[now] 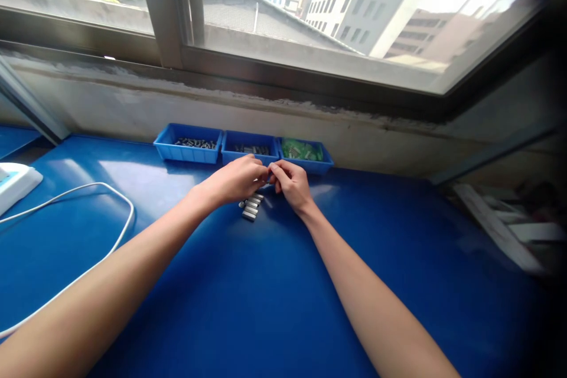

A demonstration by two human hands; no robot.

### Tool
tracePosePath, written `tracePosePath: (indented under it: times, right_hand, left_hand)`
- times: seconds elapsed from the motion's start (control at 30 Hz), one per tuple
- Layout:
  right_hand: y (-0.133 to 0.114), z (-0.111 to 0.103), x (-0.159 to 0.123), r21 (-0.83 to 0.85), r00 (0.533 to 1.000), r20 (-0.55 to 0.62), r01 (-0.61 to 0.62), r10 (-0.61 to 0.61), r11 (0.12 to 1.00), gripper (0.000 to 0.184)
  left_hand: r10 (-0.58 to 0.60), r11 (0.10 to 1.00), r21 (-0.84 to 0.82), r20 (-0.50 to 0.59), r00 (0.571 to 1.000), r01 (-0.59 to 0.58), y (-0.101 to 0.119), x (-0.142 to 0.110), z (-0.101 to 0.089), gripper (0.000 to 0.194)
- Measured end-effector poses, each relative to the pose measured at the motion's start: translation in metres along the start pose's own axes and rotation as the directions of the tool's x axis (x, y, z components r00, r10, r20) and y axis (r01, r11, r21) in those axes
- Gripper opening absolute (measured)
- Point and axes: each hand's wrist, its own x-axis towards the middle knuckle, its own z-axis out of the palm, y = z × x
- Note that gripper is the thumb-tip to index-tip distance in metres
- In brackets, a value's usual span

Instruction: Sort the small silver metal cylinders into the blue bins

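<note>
My left hand (241,179) and my right hand (292,183) meet fingertip to fingertip just in front of the blue bins. Both are closed in a pinch. Whatever lies between their fingers is too small and too covered to make out. Below my left hand, several short silver metal pieces (250,209) lie side by side in a row on the blue table (274,295). A smaller round metal bit (241,204) sits at the row's left side. Part of the row's far end is close under my left fingers.
Along the wall stand a left blue bin (190,155) of small metal parts, a middle bin (228,156) with metal pieces, and a right bin (305,163) holding a green plastic bag (301,149). A white cable (128,218) runs across the left side to a white device (20,183).
</note>
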Motion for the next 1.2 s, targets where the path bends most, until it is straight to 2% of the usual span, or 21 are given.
tracePosePath:
  times: [0.07, 0.13, 0.17, 0.27, 0.4, 0.47, 0.57, 0.7, 0.77, 0.8, 0.83, 0.87, 0.93, 1.0, 1.03, 1.1, 1.2]
  right_hand:
    - [-0.002, 0.000, 0.000, 0.004, 1.000, -0.027, 0.002, -0.002, 1.000, 0.031]
    - [-0.005, 0.000, 0.000, 0.015, 0.999, -0.050, 0.009, -0.008, 1.000, 0.030]
    - [-0.006, 0.000, 0.001, 0.026, 0.998, -0.057, 0.011, -0.009, 1.000, 0.029]
    - [-0.011, 0.003, 0.003, 0.079, 0.999, -0.034, 0.013, -0.011, 0.997, 0.027]
    - [-0.015, 0.012, 0.003, 0.134, 0.999, 0.032, 0.023, -0.027, 0.991, 0.025]
    - [-0.016, 0.016, 0.001, 0.113, 0.998, 0.057, 0.021, -0.028, 0.993, 0.024]
    - [-0.016, 0.019, -0.003, 0.074, 0.998, 0.063, 0.027, -0.032, 0.997, 0.024]
    - [-0.016, 0.019, -0.006, 0.050, 0.996, 0.064, 0.054, -0.057, 0.997, 0.023]
    - [-0.016, 0.019, -0.006, 0.038, 0.995, 0.077, 0.059, -0.062, 0.998, 0.022]
    - [-0.015, 0.019, -0.006, 0.031, 0.995, 0.081, 0.058, -0.060, 0.998, 0.022]
    - [-0.015, 0.019, -0.006, 0.024, 0.995, 0.082, 0.054, -0.056, 0.998, 0.021]
    - [-0.015, 0.019, -0.006, 0.019, 0.995, 0.081, 0.048, -0.049, 0.999, 0.021]
    - [-0.015, 0.020, -0.006, 0.016, 0.996, 0.076, 0.034, -0.035, 0.999, 0.021]
    - [-0.015, 0.020, -0.006, 0.017, 0.997, 0.073, 0.023, -0.024, 1.000, 0.021]
    - [-0.015, 0.020, -0.006, 0.017, 0.997, 0.072, 0.021, -0.022, 1.000, 0.021]
    - [-0.015, 0.020, -0.005, 0.015, 0.998, 0.067, 0.022, -0.023, 1.000, 0.021]
    - [-0.013, 0.019, -0.004, 0.018, 0.998, 0.061, 0.019, -0.020, 1.000, 0.021]
  left_hand:
    - [-0.102, 0.982, -0.173, -0.137, 0.985, 0.077, 0.001, -0.007, -0.005, 0.012]
    - [-0.273, 0.897, -0.413, -0.239, 0.932, 0.157, 0.001, -0.018, -0.007, 0.016]
    - [-0.360, 0.826, -0.535, -0.253, 0.898, 0.181, 0.001, -0.024, -0.008, 0.021]
    - [-0.580, 0.545, -0.809, -0.173, 0.796, 0.221, -0.002, -0.040, -0.005, 0.037]
    - [-0.712, 0.274, -0.951, -0.100, 0.695, 0.144, -0.008, -0.053, -0.001, 0.043]
    - [-0.739, 0.183, -0.978, -0.069, 0.670, 0.101, -0.009, -0.055, -0.001, 0.043]
    - [-0.734, 0.114, -0.990, -0.031, 0.678, 0.079, -0.008, -0.056, -0.002, 0.041]
    - [-0.699, 0.070, -0.995, 0.005, 0.716, 0.075, -0.005, -0.056, -0.001, 0.039]
    - [-0.704, 0.088, -0.994, -0.018, 0.710, 0.062, -0.005, -0.054, -0.001, 0.038]
    - [-0.726, 0.120, -0.992, -0.058, 0.686, 0.043, -0.007, -0.052, -0.002, 0.039]
    - [-0.759, 0.168, -0.986, -0.118, 0.641, 0.017, -0.009, -0.051, -0.002, 0.039]
    - [-0.797, 0.226, -0.974, -0.192, 0.572, -0.012, -0.012, -0.050, -0.003, 0.040]
    - [-0.853, 0.341, -0.939, -0.327, 0.406, -0.039, -0.020, -0.048, -0.006, 0.039]
    - [-0.866, 0.392, -0.919, -0.383, 0.321, -0.036, -0.027, -0.047, -0.008, 0.039]
    - [-0.869, 0.399, -0.916, -0.391, 0.303, -0.037, -0.029, -0.048, -0.008, 0.041]
    - [-0.868, 0.402, -0.915, -0.395, 0.302, -0.041, -0.031, -0.048, -0.007, 0.048]
    - [-0.833, 0.458, -0.889, -0.428, 0.351, 0.004, -0.028, -0.051, -0.003, 0.054]
